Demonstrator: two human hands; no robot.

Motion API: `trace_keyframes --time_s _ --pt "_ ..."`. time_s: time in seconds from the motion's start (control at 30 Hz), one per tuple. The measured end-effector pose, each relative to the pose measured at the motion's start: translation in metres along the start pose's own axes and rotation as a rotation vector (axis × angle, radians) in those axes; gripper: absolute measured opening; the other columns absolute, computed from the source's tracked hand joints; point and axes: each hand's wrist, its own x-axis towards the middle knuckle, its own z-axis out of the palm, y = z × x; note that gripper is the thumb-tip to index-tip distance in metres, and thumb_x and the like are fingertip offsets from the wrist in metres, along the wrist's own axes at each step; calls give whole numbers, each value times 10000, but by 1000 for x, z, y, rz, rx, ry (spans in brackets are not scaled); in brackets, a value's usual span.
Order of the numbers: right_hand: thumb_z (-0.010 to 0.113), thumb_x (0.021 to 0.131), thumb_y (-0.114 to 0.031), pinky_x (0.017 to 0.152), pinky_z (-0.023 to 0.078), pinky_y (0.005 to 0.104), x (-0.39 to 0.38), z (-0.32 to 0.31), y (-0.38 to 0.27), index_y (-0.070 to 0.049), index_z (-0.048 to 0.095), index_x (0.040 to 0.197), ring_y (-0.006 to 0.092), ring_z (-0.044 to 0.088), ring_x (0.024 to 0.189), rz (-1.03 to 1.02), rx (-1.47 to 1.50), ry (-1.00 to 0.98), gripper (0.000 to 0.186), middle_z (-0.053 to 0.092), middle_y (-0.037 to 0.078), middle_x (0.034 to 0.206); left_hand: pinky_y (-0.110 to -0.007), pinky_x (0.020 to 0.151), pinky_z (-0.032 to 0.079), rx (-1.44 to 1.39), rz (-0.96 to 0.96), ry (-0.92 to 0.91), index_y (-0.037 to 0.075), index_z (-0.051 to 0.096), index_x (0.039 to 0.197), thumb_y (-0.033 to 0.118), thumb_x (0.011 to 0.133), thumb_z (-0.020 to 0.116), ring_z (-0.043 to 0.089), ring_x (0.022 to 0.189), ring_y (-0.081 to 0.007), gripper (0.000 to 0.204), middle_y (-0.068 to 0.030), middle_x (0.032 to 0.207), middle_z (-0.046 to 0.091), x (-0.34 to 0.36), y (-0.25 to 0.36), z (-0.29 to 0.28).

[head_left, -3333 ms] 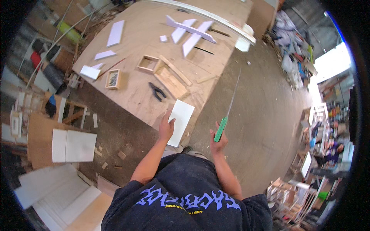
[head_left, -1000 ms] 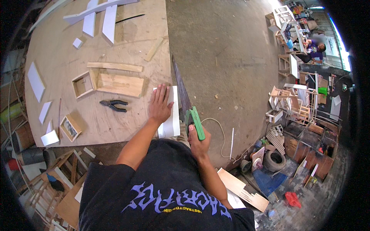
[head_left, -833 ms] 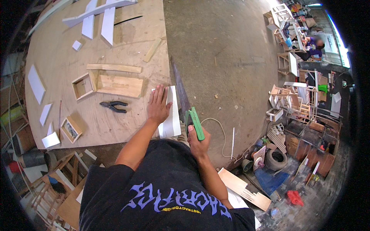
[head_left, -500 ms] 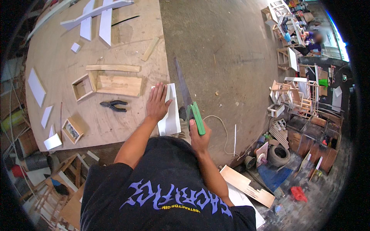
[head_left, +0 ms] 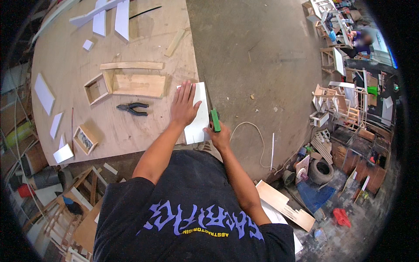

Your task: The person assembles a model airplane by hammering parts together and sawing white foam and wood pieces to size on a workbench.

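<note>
A white board (head_left: 200,122) lies along the right edge of the plywood tabletop (head_left: 144,139), partly jutting past it. My left hand (head_left: 184,108) rests flat on the board with fingers stretched out. Wrapped round the green handle of a handsaw (head_left: 215,120) is my right hand (head_left: 220,137), close against the board's right side. The blade runs away from me along that side and appears nearly edge-on; whether its teeth touch the board I cannot tell. Black-handled pliers (head_left: 132,108) lie left of my left hand, below an open wooden box with a long panel (head_left: 139,85).
A small wooden box of metal bits (head_left: 86,139) sits at the table's near left, with white offcuts (head_left: 44,96) around. Crossed white boards (head_left: 99,22) lie at the far left. A cord (head_left: 257,126) curves over the floor at right, towards a tire (head_left: 321,170).
My right hand has brought the handsaw in from the right, up against the board's side, and the blade has turned more edge-on. My left hand stays flat on the board.
</note>
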Motion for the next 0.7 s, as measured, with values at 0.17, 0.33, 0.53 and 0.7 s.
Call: trace_keyframes --time_s 0.17,0.33,0.53,0.7 --pt "895 750 -168 766 546 413 -19 8 4 -92 682 1274 293 699 783 22 102 24 570 717 134 862 -473 1280 165 -21 15 21 47 301 1609 465 1043 491 201 1571 -315 729 -169 1679 254 0 0 1" --pt "864 761 -96 764 544 404 -17 9 -16 -115 656 1337 294 699 798 2 92 53 614 713 142 878 -464 1285 154 18 -25 27 40 311 1603 475 1053 452 192 1571 -318 715 -167 1678 255 2 -6 8" --pt "832 776 -61 760 547 408 -19 13 -17 -128 661 1339 304 714 802 -18 84 59 592 735 141 891 -476 1286 141 -12 20 32 21 323 1593 447 1034 492 183 1573 -319 723 -187 1667 265 1 -9 6" --pt "854 776 -66 733 505 328 -20 10 -22 -85 665 1328 191 610 755 -37 124 91 583 611 60 842 -483 1284 143 8 -8 58 6 330 1585 431 1026 493 191 1566 -339 720 -194 1659 278 1 -4 5"
